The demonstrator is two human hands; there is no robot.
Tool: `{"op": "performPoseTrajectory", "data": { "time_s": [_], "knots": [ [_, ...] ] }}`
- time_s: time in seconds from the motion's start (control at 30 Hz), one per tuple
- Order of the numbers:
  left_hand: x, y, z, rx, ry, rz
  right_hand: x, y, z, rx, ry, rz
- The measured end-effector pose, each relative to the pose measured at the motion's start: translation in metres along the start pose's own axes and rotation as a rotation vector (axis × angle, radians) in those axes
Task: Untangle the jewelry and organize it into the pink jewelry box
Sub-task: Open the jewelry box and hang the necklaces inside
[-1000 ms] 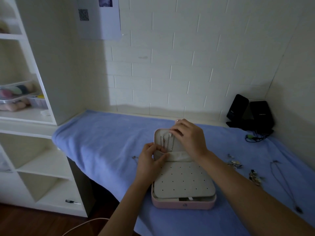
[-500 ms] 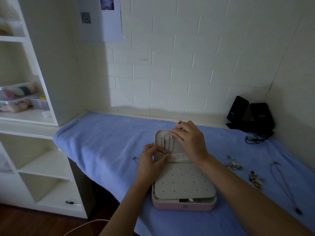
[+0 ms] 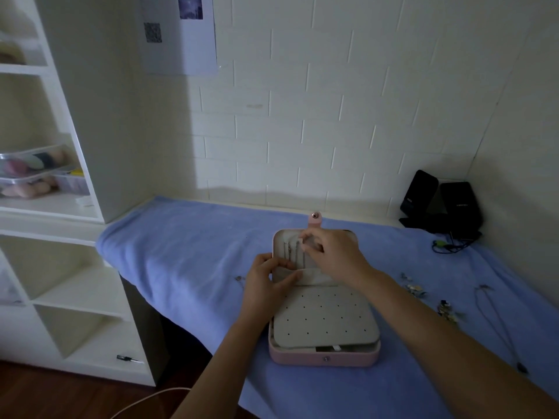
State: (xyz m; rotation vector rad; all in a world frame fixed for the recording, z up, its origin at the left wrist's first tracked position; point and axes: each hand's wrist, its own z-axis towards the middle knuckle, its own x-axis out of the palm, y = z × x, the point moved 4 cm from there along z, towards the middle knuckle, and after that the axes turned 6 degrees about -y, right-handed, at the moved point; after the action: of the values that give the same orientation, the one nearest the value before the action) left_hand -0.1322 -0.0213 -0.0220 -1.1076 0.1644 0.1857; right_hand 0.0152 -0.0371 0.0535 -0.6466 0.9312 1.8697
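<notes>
Chains (image 3: 289, 252) hang in the open lid of the pink jewelry box (image 3: 325, 359), centre frame on the blue towel (image 3: 187, 252) — their long axis runs from frame top down into the pocket (image 3: 314, 276). The right hand (image 3: 332, 258), the nearer one, pinches a chain's upper end by the hooks. The left hand (image 3: 263, 285) pinches the pocket's edge, below and to the left. Seating the chain, I judge, means following that line downward.
</notes>
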Motion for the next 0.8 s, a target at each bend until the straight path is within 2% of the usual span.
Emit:
{"op": "performPoseTrajectory", "data": {
  "time_s": [0.1, 0.2, 0.33, 0.47, 0.57, 0.67, 0.8],
  "knots": [
    [-0.001, -0.002, -0.001, 0.000, 0.005, -0.008, -0.007, 0.003, 0.001, 0.075, 0.150, 0.080],
    [-0.001, -0.004, -0.002, -0.004, 0.016, 0.024, -0.016, 0.003, -0.001, 0.081, 0.191, 0.170],
    [0.000, -0.001, 0.002, -0.014, 0.043, 0.110, -0.036, -0.009, -0.011, 0.103, 0.040, 0.227],
    [-0.005, -0.009, 0.013, -0.094, 0.053, 0.042, -0.057, -0.025, -0.021, 0.135, -0.095, 0.233],
    [-0.030, -0.026, 0.034, -0.071, 0.038, 0.052, -0.066, -0.036, -0.027, 0.177, -0.129, 0.196],
    [-0.069, -0.035, 0.058, -0.044, 0.022, 0.120, -0.058, -0.040, -0.032, 0.193, -0.003, 0.067],
    [-0.125, -0.026, 0.079, -0.130, 0.018, 0.208, -0.033, -0.030, -0.030, 0.181, 0.168, -0.008]
  ]
}}
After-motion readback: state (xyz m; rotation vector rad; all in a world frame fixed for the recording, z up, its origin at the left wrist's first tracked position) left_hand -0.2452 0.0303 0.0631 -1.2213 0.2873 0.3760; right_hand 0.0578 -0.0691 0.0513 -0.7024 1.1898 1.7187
